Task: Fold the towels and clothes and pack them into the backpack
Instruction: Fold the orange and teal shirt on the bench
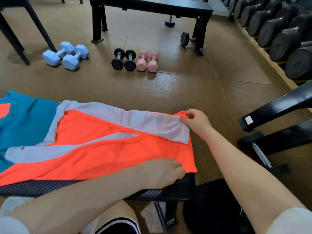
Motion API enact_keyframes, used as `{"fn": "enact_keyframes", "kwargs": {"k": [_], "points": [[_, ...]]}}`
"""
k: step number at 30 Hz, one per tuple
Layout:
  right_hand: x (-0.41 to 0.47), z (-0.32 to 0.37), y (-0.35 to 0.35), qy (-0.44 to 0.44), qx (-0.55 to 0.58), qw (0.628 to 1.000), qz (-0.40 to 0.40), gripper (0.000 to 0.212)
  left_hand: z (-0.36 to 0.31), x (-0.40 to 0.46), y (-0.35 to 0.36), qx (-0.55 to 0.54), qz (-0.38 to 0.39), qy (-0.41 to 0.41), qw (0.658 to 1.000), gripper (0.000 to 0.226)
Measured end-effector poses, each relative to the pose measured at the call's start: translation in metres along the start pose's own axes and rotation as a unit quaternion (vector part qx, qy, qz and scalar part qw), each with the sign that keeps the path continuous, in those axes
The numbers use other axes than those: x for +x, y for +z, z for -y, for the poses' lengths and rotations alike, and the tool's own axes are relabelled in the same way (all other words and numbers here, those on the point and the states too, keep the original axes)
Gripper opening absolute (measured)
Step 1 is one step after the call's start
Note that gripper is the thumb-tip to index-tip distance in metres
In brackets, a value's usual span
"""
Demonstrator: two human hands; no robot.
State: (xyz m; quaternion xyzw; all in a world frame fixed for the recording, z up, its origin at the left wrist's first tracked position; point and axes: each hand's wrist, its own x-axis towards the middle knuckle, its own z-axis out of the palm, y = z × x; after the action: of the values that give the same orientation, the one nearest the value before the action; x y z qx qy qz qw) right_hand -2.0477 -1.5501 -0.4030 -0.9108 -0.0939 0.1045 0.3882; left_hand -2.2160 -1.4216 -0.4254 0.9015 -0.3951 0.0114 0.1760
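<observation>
**Orange garment spread on the counter, both hands at its right end**

An orange garment (104,152) with pale lavender panels lies flat along the black counter (168,193), its long axis running left to right across the view, so that it follows the counter's length. Its right-hand hem reaches the counter's right end, and a lavender strip slants from the left side up to the far right corner. To the left, a teal garment (25,122) lies partly under it.

The right hand (194,124) sits at the far right corner of the orange garment, its grip closed in a pinch on a small bunched bit of orange fabric, with the lavender edge running away from it to the left. The left hand (162,173) is at the near right corner, fingers curled down on the hem (whether they actually hold the cloth or only press on it, I cannot tell from here). The two hands are apart, one at each corner of the same short edge, and the cloth lies to the left of both.

On the floor beyond the counter stand a pair of blue dumbbells (65,55), a black pair (124,59) and a pink pair (148,61), the last two side by side.
</observation>
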Motion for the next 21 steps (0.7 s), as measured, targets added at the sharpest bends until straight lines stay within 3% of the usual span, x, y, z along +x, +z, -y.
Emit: {"fn": "enact_keyframes", "kwargs": {"k": [4,6,8,10,13,16,19,21], "points": [[-0.029,-0.018,-0.027,0.072,0.084,0.991,0.075,0.035,-0.030,-0.017,-0.022,-0.177,0.073,0.029,0.981,0.007],[-0.050,-0.036,-0.031,0.095,0.062,0.989,0.096,0.041,-0.047,-0.025,-0.023,-0.205,0.102,0.001,0.973,0.015],[-0.065,-0.048,-0.025,0.110,0.054,0.989,0.080,0.039,-0.058,-0.026,-0.016,-0.111,0.094,-0.033,0.989,0.027],[-0.074,-0.047,-0.017,0.138,0.115,0.982,0.065,0.030,-0.068,-0.023,-0.003,0.005,0.097,-0.068,0.993,0.045],[-0.081,-0.038,-0.013,0.158,0.201,0.964,0.065,0.028,-0.083,-0.015,0.016,0.158,0.095,-0.041,0.982,0.073],[-0.088,-0.039,-0.011,0.109,0.192,0.972,0.085,0.019,-0.098,-0.006,0.029,0.264,0.037,-0.008,0.964,0.048],[-0.092,-0.046,-0.005,0.110,0.210,0.968,0.084,0.008,-0.107,0.000,0.036,0.312,0.024,-0.038,0.949,0.055],[-0.091,-0.051,-0.002,0.107,0.261,0.957,0.066,0.006,-0.112,0.005,0.040,0.354,0.024,-0.051,0.933,0.040]]}}
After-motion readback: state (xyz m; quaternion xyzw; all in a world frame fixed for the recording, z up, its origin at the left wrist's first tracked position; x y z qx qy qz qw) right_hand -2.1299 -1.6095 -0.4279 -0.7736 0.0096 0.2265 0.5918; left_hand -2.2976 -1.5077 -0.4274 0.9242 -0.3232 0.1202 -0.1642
